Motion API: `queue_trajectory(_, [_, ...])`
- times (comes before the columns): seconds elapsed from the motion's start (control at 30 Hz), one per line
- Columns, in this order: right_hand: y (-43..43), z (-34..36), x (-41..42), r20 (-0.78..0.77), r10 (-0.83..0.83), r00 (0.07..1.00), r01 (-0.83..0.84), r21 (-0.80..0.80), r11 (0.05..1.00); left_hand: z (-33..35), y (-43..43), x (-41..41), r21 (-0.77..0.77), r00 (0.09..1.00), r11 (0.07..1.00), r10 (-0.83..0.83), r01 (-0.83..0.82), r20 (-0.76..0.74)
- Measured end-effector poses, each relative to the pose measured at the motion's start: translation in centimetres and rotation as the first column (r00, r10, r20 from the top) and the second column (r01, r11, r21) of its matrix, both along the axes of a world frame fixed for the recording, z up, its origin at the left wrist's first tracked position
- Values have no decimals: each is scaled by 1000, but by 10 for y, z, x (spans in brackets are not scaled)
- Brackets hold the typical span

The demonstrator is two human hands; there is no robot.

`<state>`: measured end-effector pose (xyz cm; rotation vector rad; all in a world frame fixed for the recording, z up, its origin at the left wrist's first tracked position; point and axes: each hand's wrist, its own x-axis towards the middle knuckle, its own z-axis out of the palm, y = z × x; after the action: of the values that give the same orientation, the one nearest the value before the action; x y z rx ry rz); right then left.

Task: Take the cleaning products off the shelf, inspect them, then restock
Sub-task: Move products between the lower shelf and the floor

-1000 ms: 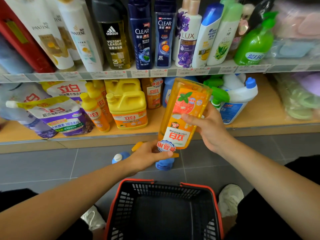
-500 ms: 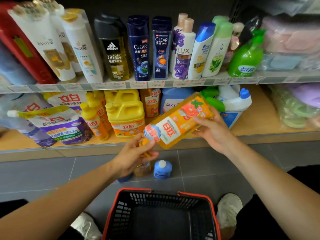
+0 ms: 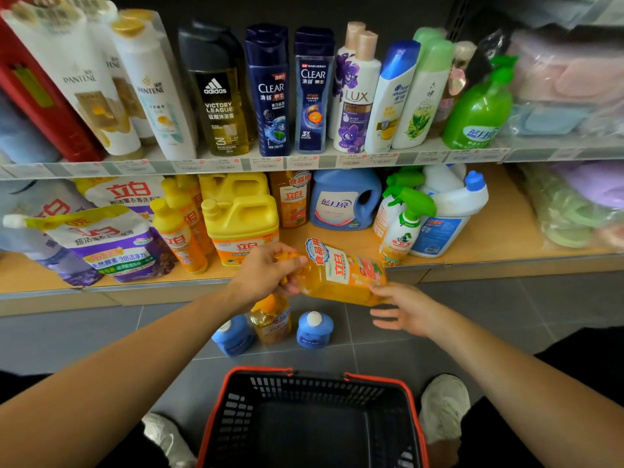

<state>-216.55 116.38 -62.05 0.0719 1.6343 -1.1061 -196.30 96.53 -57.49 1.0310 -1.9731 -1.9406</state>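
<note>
Left hand [image 3: 266, 273]: fingers curled tight round the cap end of the orange bottle [image 3: 341, 276], bearing its weight.

Orange bottle: held nearly level, cap end toward the left, label facing up. It is off the shelf, in the air just in front of the front edge of the lower shelf [image 3: 489, 244], near the middle of that edge, above the floor [image 3: 84, 332].

Right hand [image 3: 410, 310]: fingers spread and straight, holding nothing. Its fingertips are at the base end of the bottle; whether they touch cannot be told.

Lower shelf: a yellow jug [image 3: 241, 224] stands near the front edge behind the left hand, and a spray bottle [image 3: 401, 224] stands near the same edge, right of the held bottle.

Floor, below the hands: two blue bottles [image 3: 314, 331] with a yellow-orange bottle [image 3: 271, 320] between them. A basket [image 3: 304, 386] stands nearer the person.
</note>
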Motion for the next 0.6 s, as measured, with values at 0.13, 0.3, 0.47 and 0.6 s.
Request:
queue_trajectory(0.13, [-1,-2,1,-291,171,941,-141,120,983,-5,3,-25,-158,994,983,-77,88,77])
queue_trajectory(0.3, [-21,8,0,-710,335,619,-461,17,887,-12,19,-55,-434,960,857,-225,277,169])
queue_trajectory(0.47, [-24,9,-14,-734,470,491,-619,86,781,-18,25,-74,-596,902,678,-355,429,246])
queue_trajectory(0.6, [-21,11,-41,-733,485,478,-485,241,841,-33,28,-91,-657,846,539,-403,527,349])
